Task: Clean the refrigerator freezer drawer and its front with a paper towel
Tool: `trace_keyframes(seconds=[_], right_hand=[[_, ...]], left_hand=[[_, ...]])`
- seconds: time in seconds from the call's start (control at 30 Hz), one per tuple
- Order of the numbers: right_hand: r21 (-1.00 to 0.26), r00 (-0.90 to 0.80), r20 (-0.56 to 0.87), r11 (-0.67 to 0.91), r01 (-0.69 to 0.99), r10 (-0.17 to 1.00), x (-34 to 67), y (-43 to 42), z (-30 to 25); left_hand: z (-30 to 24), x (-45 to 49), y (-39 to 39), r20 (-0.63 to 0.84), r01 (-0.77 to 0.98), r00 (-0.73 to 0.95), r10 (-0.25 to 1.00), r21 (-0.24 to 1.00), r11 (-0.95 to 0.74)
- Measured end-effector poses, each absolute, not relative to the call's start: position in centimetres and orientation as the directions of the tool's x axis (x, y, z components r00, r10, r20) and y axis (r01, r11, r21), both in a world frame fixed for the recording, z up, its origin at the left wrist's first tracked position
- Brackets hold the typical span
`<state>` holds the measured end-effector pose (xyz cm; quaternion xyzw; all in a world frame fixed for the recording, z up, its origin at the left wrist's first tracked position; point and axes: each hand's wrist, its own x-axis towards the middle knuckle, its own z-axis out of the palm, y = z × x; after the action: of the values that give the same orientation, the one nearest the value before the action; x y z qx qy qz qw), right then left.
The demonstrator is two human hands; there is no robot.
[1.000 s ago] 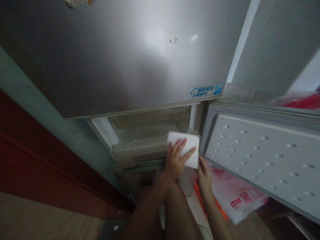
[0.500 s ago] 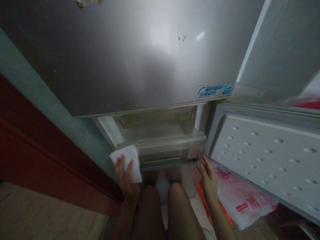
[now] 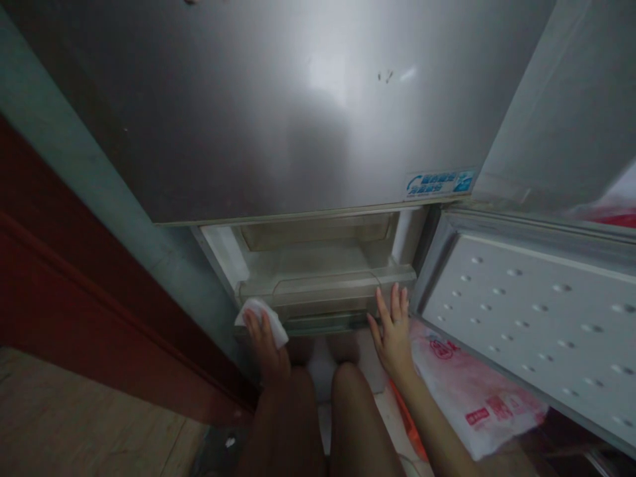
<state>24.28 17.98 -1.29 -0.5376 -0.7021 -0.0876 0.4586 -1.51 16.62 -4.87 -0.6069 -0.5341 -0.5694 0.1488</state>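
Observation:
A folded white cloth (image 3: 268,322) is in my left hand (image 3: 269,351), by the left end of a clear plastic drawer front (image 3: 322,291). My fingers lie over the cloth. At the drawer's right end, my right hand (image 3: 395,334) has its fingers spread, their tips against or just before the drawer front; I cannot tell whether they touch. The drawer sits low in a silver fridge (image 3: 238,132), below its closed upper door. Swung out to the right is the lower door (image 3: 521,318), its white inner side dotted with small bumps.
White and pink plastic bags (image 3: 477,391) lie on the floor under the open door. An orange item (image 3: 410,424) is beside my right forearm. To the left stands a dark red wooden panel (image 3: 99,298) next to a greenish wall (image 3: 99,179). My knees are close before the drawer.
My right hand has moved left from the drawer's corner and spread in front of it. My left hand has shifted slightly right and down, and the cloth is more bunched. The view has shifted slightly.

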Motion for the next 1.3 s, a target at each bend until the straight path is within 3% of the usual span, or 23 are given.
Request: trace_keyframes(seconds=[0.37, 0.63, 0.8, 0.93, 1.1, 1.3], right_hand=[[-0.317, -0.048, 0.711, 0.38, 0.869, 0.702, 23.6, 20.4, -1.3], [-0.279, -0.103, 0.668, 0.376, 0.884, 0.737, 22.8, 22.8, -0.9], [-0.34, -0.093, 0.672, 0.417, 0.843, 0.735, 23.2, 23.1, -0.8], [-0.42, -0.076, 0.688, 0.48, 0.77, 0.722, 24.0, 22.5, -0.8], [-0.523, 0.044, 0.713, 0.488, 0.698, 0.7, 25.3, 21.9, -0.4], [-0.665, 0.203, 0.664, 0.445, 0.6, 0.719, 26.8, 23.1, -1.0]], left_hand=[[-4.7, -1.3, 20.5, 0.811, 0.828, -0.275, 0.516, 0.472, -0.301], [-3.2, -1.9, 24.0, 0.749, 0.735, -0.367, 0.552, 0.597, -0.32], [-2.8, -1.4, 23.8, 0.724, 0.683, -0.423, 0.546, 0.65, -0.332], [-3.1, -1.6, 22.6, 0.712, 0.721, -0.466, 0.525, 0.65, -0.241], [-2.8, -2.2, 22.0, 0.639, 0.671, -0.552, 0.536, 0.722, -0.169], [-2.4, -2.7, 23.1, 0.517, 0.558, -0.567, 0.642, 0.814, -0.162]])
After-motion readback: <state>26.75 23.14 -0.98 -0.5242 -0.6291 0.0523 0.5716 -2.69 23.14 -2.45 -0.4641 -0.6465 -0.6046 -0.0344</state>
